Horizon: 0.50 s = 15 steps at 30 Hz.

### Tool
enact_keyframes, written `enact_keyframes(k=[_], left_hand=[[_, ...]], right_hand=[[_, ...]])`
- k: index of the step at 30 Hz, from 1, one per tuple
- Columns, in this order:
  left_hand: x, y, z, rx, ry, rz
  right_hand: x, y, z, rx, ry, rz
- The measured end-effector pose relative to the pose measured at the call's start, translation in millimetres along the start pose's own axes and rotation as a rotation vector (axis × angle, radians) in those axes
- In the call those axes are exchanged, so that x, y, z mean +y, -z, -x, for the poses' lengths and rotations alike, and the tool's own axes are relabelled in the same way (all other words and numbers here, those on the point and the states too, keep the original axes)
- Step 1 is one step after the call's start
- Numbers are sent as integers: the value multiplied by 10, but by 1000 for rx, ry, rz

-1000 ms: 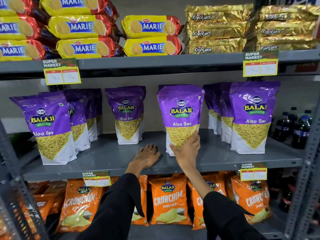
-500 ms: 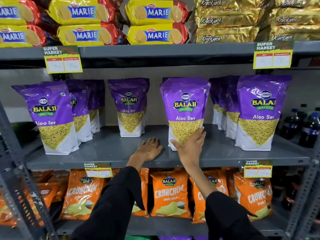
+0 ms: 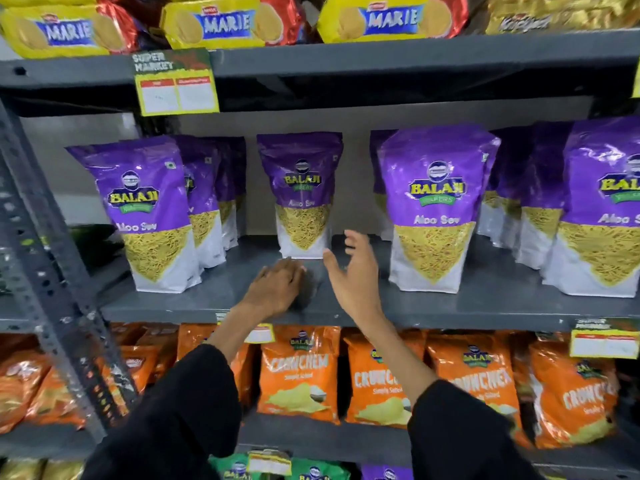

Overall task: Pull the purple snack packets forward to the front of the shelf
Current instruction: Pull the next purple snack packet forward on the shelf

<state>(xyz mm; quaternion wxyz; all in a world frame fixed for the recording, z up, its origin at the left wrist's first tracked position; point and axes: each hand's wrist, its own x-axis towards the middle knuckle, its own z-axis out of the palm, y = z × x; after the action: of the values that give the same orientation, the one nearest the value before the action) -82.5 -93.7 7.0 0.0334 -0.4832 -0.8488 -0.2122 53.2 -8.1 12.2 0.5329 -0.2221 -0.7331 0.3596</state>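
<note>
A: Where are the purple packets?
B: Middle shelf point(image 3: 485, 306), grey metal. One purple packet point(image 3: 300, 195) stands upright well back, near the rear edge, centre. A second purple packet point(image 3: 433, 209) is at the front edge right of centre, a third point(image 3: 145, 216) at the front edge on the left with more lined up behind it, and a fourth point(image 3: 602, 209) at the front right, cut by the frame. All read "Balaji Aloo Sev"

A: Hands?
B: Both empty. Left hand point(image 3: 277, 289) lies palm down on the shelf near the front edge, fingers toward the rear packet, fingertips blurred, contact with the packet unclear. Right hand point(image 3: 353, 271) is raised above the shelf, open wide, fingers spread, just right of the rear packet and not touching it. Black sleeves on both arms

A: Surroundings?
B: Shelf above carries yellow Marie biscuit packs point(image 3: 221, 24) and gold packs at the far right. A yellow price tag point(image 3: 175, 84) hangs off its front edge. Shelf below holds orange Crunchem bags point(image 3: 299, 372), with a price tag point(image 3: 604, 341) at right. A perforated grey upright point(image 3: 45, 271) is on the left. Plain pale wall behind the packets
</note>
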Motion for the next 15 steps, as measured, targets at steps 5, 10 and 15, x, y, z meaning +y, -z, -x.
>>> enact_keyframes(k=[5,10,15], left_hand=[[-709,153,-132,-37,-56,-55],[-1046,211,-264,-114,-75,-111],[-1130,205,-340,-219,-79,-133]], right_hand=[[20,-783,-483,-7,-166,85],[20,-1303,-775,92,-302,272],[113,-1581,-980,108,-423,370]])
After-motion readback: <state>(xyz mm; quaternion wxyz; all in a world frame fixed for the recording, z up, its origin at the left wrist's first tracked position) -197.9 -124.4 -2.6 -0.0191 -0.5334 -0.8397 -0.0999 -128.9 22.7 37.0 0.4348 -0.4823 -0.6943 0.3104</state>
